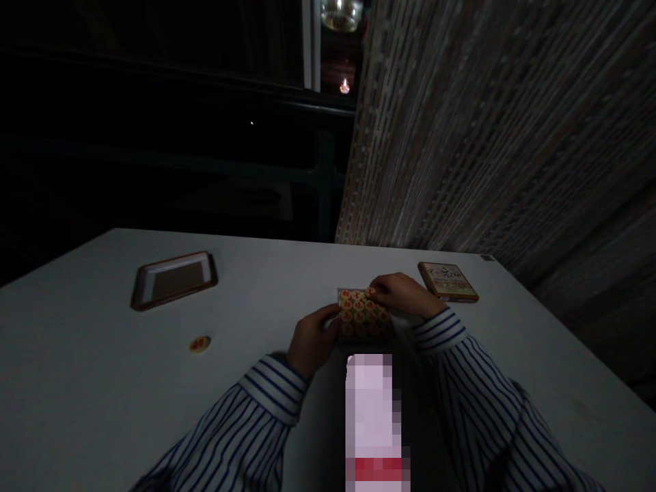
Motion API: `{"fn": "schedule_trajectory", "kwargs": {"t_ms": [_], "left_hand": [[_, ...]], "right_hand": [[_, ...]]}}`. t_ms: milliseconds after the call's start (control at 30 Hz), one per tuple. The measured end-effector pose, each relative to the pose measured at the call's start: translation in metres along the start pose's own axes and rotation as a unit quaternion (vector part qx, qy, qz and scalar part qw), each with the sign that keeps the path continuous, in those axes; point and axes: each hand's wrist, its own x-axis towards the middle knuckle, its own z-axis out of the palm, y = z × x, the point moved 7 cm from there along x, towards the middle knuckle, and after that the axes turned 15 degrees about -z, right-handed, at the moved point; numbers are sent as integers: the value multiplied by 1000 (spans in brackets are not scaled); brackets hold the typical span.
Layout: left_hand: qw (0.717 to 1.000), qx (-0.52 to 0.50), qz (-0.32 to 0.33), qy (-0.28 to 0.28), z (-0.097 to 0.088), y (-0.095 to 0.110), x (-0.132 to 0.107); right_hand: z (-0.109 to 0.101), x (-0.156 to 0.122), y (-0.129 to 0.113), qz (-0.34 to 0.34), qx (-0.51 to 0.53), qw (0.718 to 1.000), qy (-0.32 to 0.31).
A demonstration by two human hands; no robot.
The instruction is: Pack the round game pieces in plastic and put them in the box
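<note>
Rows of round Chinese chess pieces (359,317) with red characters sit in a small clear case (348,290) on the table in front of me. My left hand (313,340) grips the case by its left edge, thumb and fingers closed on it. At the far right corner, the fingers of my right hand (404,294) pinch one Chinese chess piece (370,292) at the top row. Part of the case's right side is hidden behind that hand. One loose Chinese chess piece (199,344) lies on the table to the left.
A shallow, wood-rimmed tray (177,298) stands at the left of the white table (266,273). To the right lies a flat printed box (449,281). A string curtain (451,123) hangs beyond the far right edge. A pixelated pale shape (370,410) covers the near middle.
</note>
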Motion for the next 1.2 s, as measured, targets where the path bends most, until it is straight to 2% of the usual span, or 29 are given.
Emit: {"fn": "schedule_trajectory", "kwargs": {"t_ms": [400, 600, 1200], "left_hand": [[1000, -5, 11, -10, 2, 2, -1], [999, 35, 6, -2, 1, 6, -2], [998, 44, 31, -15, 4, 2, 0]], "right_hand": [[7, 2, 4, -6, 4, 1000, -7], [8, 2, 3, -3, -7, 1000, -16], [9, 1, 5, -15, -3, 1000, -26]]}}
